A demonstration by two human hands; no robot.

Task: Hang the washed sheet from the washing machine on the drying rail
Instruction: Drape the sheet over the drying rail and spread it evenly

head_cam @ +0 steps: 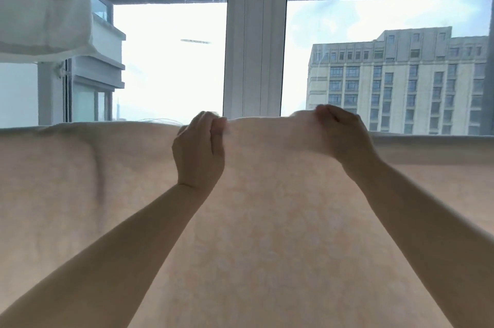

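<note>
Sheet (254,220): pale peach, draped wide, top fold at hand height. Left hand (199,151) and right hand (340,131): both pinching that fold, near each other. White cloth (45,4): far above-left of left hand. Window frame (255,33): beyond both hands.

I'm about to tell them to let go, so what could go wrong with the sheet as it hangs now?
Both the left hand and the right hand pinch the sheet at its top fold, bunched close together; releasing may leave a ridge there. Most cloth seems to hang on the near side, so it might slide off.
</note>
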